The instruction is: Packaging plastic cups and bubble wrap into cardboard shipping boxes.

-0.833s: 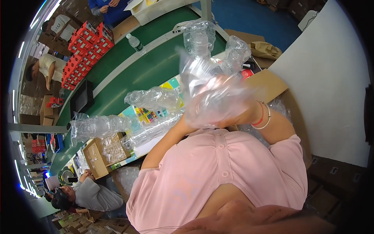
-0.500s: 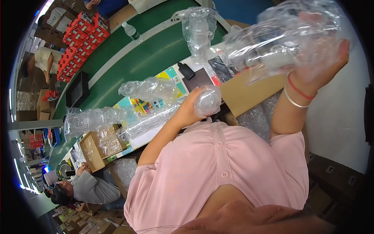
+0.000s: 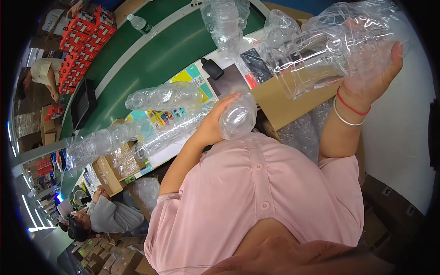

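Raised at the right, my right hand (image 3: 373, 80) is closed around one end of a stack of clear moulded plastic trays (image 3: 305, 64). Crumpled clear film (image 3: 366, 20) covers the hand's fingers in part. Close to my chest, my left hand (image 3: 213, 126) curls around another clear plastic piece, whose round end (image 3: 239, 118) faces up. How far that piece reaches past the fingers is hard to tell. More clear plastic stacks lie beyond and left of this hand: one bagged stack (image 3: 162, 97) on the colourful printed sheets, another (image 3: 103, 143) farther left.
A brown cardboard flap (image 3: 293, 103) juts out under the right-hand stack. Beyond are a black bottle-shaped object (image 3: 212, 68), a bagged stack (image 3: 224, 25) and the green conveyor belt (image 3: 160, 52). An open carton (image 3: 107, 176) sits left, near a seated person (image 3: 112, 215). Red boxes (image 3: 85, 50) are piled far left.
The right-hand stack's near end now shows bare of film, its moulded shape clearer. My left hand and its round piece have shifted slightly left. The whole view has turned a little.
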Tool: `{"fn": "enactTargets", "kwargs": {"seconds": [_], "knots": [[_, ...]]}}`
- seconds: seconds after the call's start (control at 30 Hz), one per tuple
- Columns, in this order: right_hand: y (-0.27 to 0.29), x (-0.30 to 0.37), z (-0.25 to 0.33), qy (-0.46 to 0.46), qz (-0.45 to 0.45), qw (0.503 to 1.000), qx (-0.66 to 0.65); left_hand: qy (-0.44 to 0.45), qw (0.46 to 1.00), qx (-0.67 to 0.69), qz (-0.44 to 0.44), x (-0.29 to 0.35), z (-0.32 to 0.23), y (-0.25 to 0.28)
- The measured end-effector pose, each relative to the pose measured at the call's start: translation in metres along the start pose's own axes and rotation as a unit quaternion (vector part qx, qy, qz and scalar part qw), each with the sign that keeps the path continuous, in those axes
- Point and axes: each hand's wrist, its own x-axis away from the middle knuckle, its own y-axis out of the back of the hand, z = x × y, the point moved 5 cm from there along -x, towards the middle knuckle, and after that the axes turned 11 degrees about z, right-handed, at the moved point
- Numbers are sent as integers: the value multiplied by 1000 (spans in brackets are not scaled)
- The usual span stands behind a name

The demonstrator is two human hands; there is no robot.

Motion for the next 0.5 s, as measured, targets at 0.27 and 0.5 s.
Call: {"fn": "enactTargets", "kwargs": {"seconds": [0.27,0.5], "knots": [[-2,4,-19,-25,28,998,-44,34,996,81,29,2,28,-4],[-4,9,-31,-112,106,964,-216,113,984,125,58,-6,27,-5]]}}
